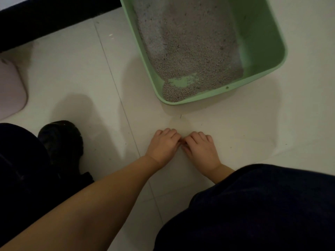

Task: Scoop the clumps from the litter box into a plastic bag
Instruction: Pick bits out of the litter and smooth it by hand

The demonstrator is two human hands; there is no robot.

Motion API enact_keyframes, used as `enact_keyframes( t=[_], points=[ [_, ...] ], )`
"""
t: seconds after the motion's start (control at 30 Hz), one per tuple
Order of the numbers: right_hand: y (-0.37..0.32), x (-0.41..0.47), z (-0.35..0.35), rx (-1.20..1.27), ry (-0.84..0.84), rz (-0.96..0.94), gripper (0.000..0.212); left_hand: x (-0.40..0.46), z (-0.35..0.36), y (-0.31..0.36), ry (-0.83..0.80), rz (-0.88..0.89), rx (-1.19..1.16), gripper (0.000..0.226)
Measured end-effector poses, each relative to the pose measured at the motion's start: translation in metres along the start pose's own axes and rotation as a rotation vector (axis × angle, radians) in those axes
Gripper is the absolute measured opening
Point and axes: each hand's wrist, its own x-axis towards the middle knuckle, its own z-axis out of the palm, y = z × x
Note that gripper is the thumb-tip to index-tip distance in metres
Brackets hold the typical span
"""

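Crouching on pale tile (72, 69), with a pink bin (12, 87) at far left and a black shoe (61, 140) beside it. Left hand (163, 144) and right hand (199, 147) knuckles-up on the floor, touching each other, fingers curled under and pinching the near edge of a thin see-through bag (244, 142) spread flat rightward. Just beyond, green box (262, 51) of grey litter (190, 42), near the bag but apart from both hands; clumps too small to pick out.
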Motion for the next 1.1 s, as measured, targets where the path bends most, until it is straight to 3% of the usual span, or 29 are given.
enact_keyframes(
  t=[0.27, 0.4, 0.53, 0.63, 0.73, 0.8, 0.9, 0.97, 1.03, 1.1],
  points=[
    [0.001, 0.001, 0.003, -0.124, -0.022, -0.102, 0.017, -0.002, -0.003, 0.001, -0.026, 0.010, 0.057, 0.024],
    [0.013, -0.002, -0.006, -0.120, -0.038, -0.099, 0.013, -0.007, -0.016, 0.002, 0.094, 0.088, -0.010, 0.021],
    [0.023, 0.024, -0.059, 0.160, 0.179, -0.041, 0.011, 0.009, -0.067, 0.012, 0.245, 0.193, -0.193, 0.015],
    [0.026, 0.072, -0.128, 0.247, 0.414, -0.021, 0.012, 0.043, -0.129, 0.017, 0.445, 0.241, -0.232, 0.018],
    [0.034, 0.128, -0.171, 0.222, 0.445, 0.051, 0.017, 0.089, -0.170, 0.009, 0.521, 0.168, -0.212, 0.021],
    [0.042, 0.158, -0.177, 0.182, 0.214, 0.121, 0.012, 0.116, -0.179, -0.002, 0.427, 0.099, -0.155, 0.021],
    [0.057, 0.178, -0.173, 0.010, -0.369, 0.188, 0.040, 0.140, -0.178, -0.020, -0.019, -0.023, 0.059, 0.022],
    [0.060, 0.178, -0.177, -0.086, -0.458, 0.171, 0.033, 0.145, -0.178, -0.027, -0.252, -0.084, 0.184, 0.031],
    [0.060, 0.177, -0.185, -0.121, -0.423, 0.178, 0.022, 0.153, -0.185, -0.026, -0.325, -0.112, 0.231, 0.032],
    [0.059, 0.181, -0.196, -0.149, -0.431, 0.192, 0.025, 0.166, -0.198, -0.023, -0.358, -0.090, 0.221, 0.033]
  ],
)
